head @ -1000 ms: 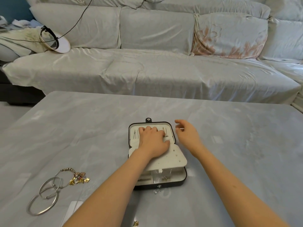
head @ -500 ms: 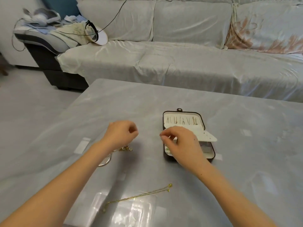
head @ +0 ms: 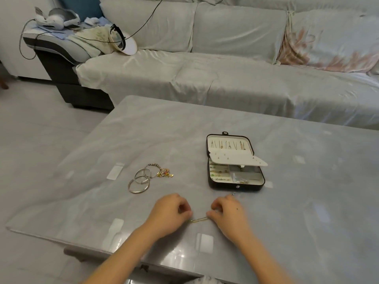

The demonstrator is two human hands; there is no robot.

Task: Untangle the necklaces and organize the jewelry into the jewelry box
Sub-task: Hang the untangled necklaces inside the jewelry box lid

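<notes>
Head cam view, looking down at a grey marble-look table (head: 307, 201). Both hands sit near the front edge, close together. The left hand (head: 170, 214) has its fingers curled in and pinches one end of a thin gold chain necklace (head: 199, 219). The right hand (head: 227, 216) is curled the same way and pinches the other end, so a short bit of chain runs between the two. Can't tell if that bit is touching the tabletop or sitting just off it.

The jewelry box (head: 235, 187) lies open just beyond the right hand. It's black outside and cream inside. A few necklaces (head: 227, 144) hang in a row in the lid, and a white earring panel (head: 235, 159) is folded partway over the bottom tray. The compartments have small pieces in them, too tiny to name.

Left of the box are two silver bangles (head: 139, 181), overlapping, and a beaded charm bracelet (head: 162, 173) touching them. A sofa (head: 225, 78) with a pale cover is behind the table.
</notes>
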